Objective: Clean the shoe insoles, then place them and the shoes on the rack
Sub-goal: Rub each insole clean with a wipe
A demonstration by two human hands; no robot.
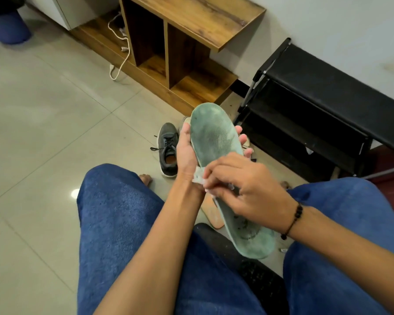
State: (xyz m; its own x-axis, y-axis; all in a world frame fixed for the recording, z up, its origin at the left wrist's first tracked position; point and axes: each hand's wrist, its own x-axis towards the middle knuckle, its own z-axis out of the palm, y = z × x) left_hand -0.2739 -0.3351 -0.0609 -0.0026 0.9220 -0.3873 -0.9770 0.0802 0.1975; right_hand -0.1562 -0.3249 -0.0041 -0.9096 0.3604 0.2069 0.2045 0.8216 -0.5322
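Pale glossy floor tiles spread beneath a seated person in blue jeans, with a wood-grain cabinet against the white wall and a black tiered shoe rack standing at the floor's far right edge beside it. Left hand has its grip wrapped round the toe half of a long, worn green insole, thumb along one edge and fingertips showing past the other, holding it up over the lap with its textured, grimy face toward the camera. Right hand, a dark beaded bracelet at the wrist, has its grip curled and pinching a small crumpled white wipe pressed against the insole's middle. Below the hands a peach-coloured insole lies on the floor between the knees. A dark grey lace-up shoe sits on the tiles just behind the left hand, laces loose, well short of the rack.
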